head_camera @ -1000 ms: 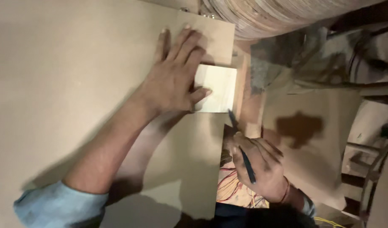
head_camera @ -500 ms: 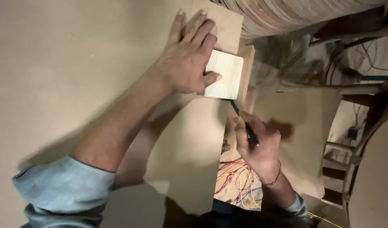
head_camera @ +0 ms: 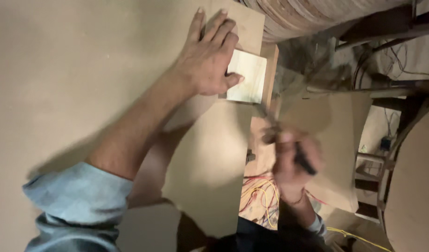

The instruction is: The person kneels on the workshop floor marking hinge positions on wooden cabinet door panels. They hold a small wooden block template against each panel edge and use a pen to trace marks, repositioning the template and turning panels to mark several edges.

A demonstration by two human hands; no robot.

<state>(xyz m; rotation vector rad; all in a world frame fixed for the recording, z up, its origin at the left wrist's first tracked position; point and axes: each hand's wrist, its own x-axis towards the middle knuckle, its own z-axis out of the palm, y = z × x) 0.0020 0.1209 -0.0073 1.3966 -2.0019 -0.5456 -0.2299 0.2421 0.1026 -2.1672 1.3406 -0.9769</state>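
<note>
Hands, two: left pressing one pale block, right gripping one pen

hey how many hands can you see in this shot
2. The left hand lies flat on the pale wooden block near the brown board's edge. The right hand, blurred, holds a dark pen lower right.

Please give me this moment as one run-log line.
left hand: flat on pale wood block | right hand: blurred, holding dark pen | surface: tan board
</note>
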